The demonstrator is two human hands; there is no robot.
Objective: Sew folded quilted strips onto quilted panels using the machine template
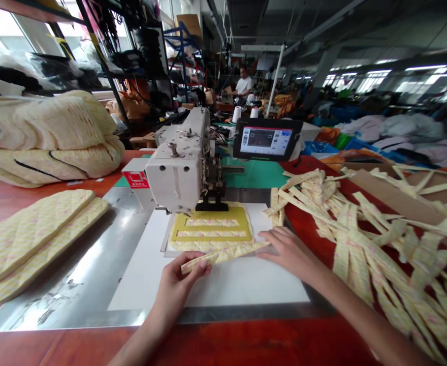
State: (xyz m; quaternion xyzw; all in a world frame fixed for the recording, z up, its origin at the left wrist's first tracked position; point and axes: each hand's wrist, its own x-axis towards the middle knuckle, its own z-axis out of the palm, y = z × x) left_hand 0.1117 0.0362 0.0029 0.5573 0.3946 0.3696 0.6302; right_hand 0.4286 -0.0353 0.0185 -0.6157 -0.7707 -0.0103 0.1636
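A yellow quilted fabric strip [233, 253] stretches between my two hands, just in front of the sewing machine's clamp. My left hand [187, 272] pinches its left end between thumb and fingers. At the strip's other end, my right hand [284, 251] has its fingers closed on the tip. Behind the strip lies a yellow template [212, 226] with two long slots, and quilted fabric shows through them and around its edges. The black presser foot of the grey sewing machine [178, 178] is over the template's back edge. White sheeting [246, 284] spreads beneath my hands.
Loose fabric strips [360, 254] are heaped at the right, some on a cardboard box [383, 193]. Quilted panels [36, 229] lie stacked on the left, with bulky bundles [44, 137] behind. A control screen [267, 140] stands behind the machine. Farther back is a person [243, 84].
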